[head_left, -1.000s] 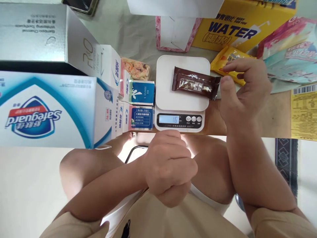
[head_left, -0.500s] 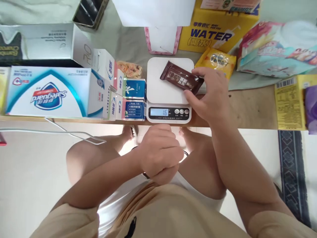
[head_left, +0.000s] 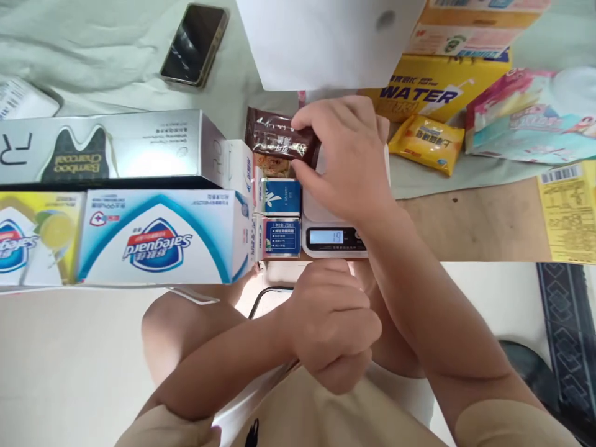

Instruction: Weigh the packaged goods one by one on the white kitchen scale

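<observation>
My right hand (head_left: 347,158) grips one end of a brown wrapped snack bar (head_left: 274,133) between thumb and fingers. The bar is up to the left of the white kitchen scale (head_left: 305,239), above a small packaged snack (head_left: 272,166) that it partly covers. Most of the scale's plate is hidden under my right hand; its lit display reads 19. Below the scale, near my lap, my left hand (head_left: 333,323) is curled in a fist; whether anything is inside it is hidden.
Left of the scale stand blue-and-white small boxes (head_left: 282,237), a Safeguard box (head_left: 158,236) and a silver toothpaste box (head_left: 139,149). A phone (head_left: 194,45) lies behind. To the right are a yellow packet (head_left: 428,144), a WATER box (head_left: 437,87) and a pastel bag (head_left: 535,118).
My right hand has taken the snack bar off the scale and carried it left. The display went from 16 to 19. The view has shifted; my left fist stays closed.
</observation>
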The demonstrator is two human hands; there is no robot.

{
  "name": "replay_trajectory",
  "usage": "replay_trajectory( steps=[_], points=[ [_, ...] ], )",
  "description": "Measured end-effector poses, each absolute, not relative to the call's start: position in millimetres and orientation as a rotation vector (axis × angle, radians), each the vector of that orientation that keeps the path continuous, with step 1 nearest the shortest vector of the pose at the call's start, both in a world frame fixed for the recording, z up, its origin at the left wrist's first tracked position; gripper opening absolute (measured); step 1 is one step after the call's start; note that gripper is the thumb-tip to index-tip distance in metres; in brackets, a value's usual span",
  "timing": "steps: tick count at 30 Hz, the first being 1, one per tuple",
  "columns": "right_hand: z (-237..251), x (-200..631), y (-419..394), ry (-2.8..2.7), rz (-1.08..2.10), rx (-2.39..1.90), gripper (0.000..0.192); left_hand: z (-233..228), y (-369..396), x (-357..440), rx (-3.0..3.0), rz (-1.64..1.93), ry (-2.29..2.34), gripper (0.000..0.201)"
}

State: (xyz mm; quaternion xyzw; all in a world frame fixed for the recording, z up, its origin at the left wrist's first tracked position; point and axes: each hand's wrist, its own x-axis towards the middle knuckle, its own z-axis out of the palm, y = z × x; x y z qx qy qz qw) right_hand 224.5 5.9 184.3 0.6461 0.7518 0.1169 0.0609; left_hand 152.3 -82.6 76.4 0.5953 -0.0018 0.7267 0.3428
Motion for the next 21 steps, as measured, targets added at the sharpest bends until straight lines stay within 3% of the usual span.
replay_trajectory(
  steps=[4,7,9,11,15,21],
  points=[
    [179,239,-2,2.499,0.347,1.91,0.041,78,-83,143,1.548,1.829,0.057,0.033],
    [185,291,-19,2.769,0.708,2.048,0.037,80,-83,146,1.488,1.957,0.001,0.035],
    [190,335,-26,2.63,1.073,2.271,0.03,80,-85,152,1.452,1.982,-0.035,0.034],
    [194,375,-30,2.459,1.215,2.357,0.031,80,-88,157,1.458,1.948,-0.055,0.036],
    [198,409,-30,2.257,1.022,2.297,0.048,80,-93,160,1.534,1.772,-0.037,0.032],
    [198,381,-20,1.827,0.857,2.466,0.063,82,-89,155,1.598,1.624,-0.021,0.026]
  ],
)
